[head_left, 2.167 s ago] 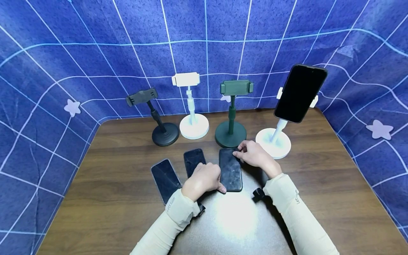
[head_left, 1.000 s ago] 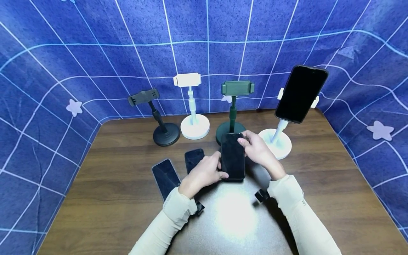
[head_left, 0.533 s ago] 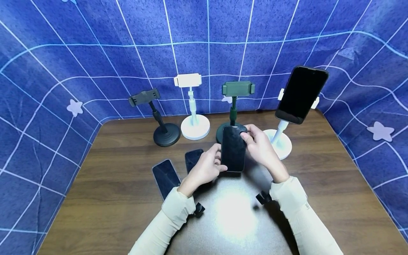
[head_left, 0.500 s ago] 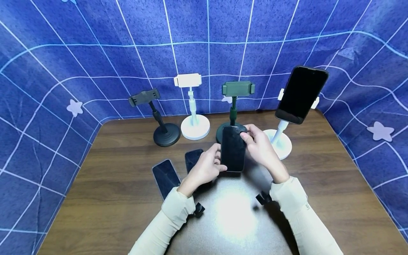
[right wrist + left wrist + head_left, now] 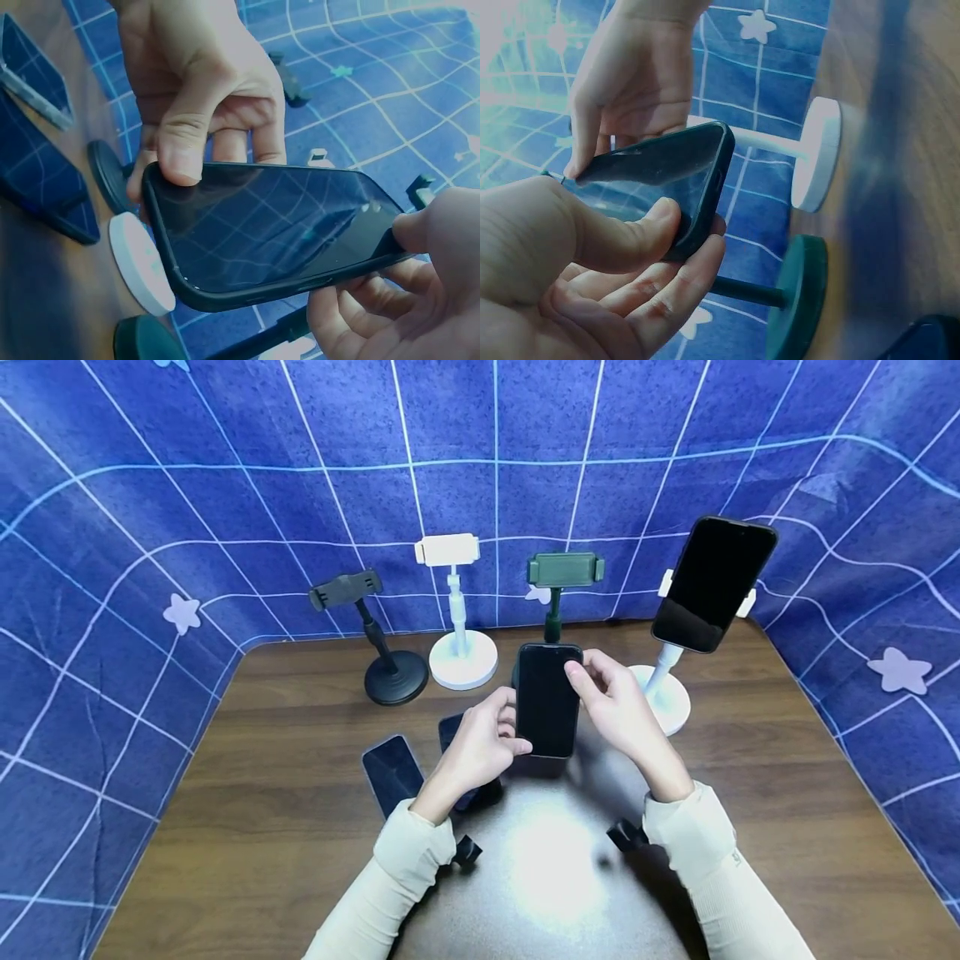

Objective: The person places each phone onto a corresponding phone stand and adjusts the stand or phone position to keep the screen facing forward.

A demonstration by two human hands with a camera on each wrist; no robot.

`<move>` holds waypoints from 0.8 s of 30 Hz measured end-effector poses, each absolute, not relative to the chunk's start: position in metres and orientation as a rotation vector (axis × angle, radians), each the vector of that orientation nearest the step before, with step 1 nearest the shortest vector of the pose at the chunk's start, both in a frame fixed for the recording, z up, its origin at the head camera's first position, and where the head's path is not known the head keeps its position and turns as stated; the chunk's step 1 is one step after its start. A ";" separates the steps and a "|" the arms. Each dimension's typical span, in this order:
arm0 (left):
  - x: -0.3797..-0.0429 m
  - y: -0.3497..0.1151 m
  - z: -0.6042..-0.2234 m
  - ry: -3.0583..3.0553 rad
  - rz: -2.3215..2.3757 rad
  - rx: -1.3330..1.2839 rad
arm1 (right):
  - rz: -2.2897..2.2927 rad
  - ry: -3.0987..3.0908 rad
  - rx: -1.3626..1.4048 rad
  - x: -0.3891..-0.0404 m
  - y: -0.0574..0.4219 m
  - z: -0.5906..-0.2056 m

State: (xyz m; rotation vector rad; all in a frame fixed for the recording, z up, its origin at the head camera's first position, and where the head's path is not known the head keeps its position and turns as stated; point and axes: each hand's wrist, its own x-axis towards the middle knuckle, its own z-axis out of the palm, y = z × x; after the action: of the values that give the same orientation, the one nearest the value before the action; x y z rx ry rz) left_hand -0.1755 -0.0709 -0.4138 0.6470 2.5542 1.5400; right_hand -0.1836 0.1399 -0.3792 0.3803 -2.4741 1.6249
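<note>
Both hands hold up a black smartphone (image 5: 549, 702) with a dark case, its screen facing me. My left hand (image 5: 482, 737) pinches its lower left corner, thumb on the screen and fingers behind, as the left wrist view shows. At the upper right edge my right hand (image 5: 617, 702) grips it the same way. Right behind the phone stands the green phone stand (image 5: 566, 570), its clamp holding nothing and its base mostly hidden. Two more phones lie on the table by my left arm: a light-edged phone (image 5: 393, 772) and a dark phone (image 5: 448, 731) partly covered by my left hand.
A black phone stand (image 5: 396, 677) and a white phone stand (image 5: 463, 660) stand at the back left with bare clamps. On the right, another white stand (image 5: 666, 697) carries a large phone (image 5: 714, 583). Blue cloth (image 5: 450, 427) hangs behind the wooden table (image 5: 285, 860).
The smartphone lay flat on the table; both hands have taken hold of it, lifted it and brought it up toward the green stand. The right hand's thumb has come onto its screen.
</note>
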 end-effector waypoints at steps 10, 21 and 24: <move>-0.172 -0.073 -0.383 2.493 1.666 0.645 | 1.563 -2.521 0.489 -0.169 0.136 -0.373; -0.177 -0.079 -0.356 2.406 1.807 0.643 | 1.690 -2.524 0.557 -0.157 0.132 -0.376; -0.179 -0.080 -0.351 2.372 1.853 0.643 | 1.714 -2.516 0.575 -0.156 0.131 -0.377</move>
State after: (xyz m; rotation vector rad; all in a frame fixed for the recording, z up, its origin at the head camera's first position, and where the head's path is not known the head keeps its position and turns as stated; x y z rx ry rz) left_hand -0.1785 -0.0798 -0.3509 0.6428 2.3720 1.8527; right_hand -0.1558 0.1309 -0.3772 0.5751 -2.5161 1.7144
